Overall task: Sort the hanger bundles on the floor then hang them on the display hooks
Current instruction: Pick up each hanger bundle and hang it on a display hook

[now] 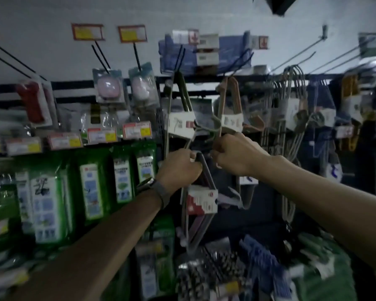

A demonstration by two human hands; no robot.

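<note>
My left hand (179,168) grips the top of a grey hanger bundle (201,199) with a red and white paper band, held up in front of the display. My right hand (232,154) is curled just to its right, fingers pinching something thin beneath the hanging bundles; what it pinches is blurred. Above them a green hanger bundle (180,124) and a tan hanger bundle (231,121), each with a white band, hang from display hooks (179,55). More metal hanger bundles (291,101) hang to the right.
Green packaged goods (91,192) and price tags (100,135) fill the racks at left. Long bare hooks (297,54) stick out at upper right. Blue and green items (261,257) lie in bins below. A watch sits on my left wrist (154,190).
</note>
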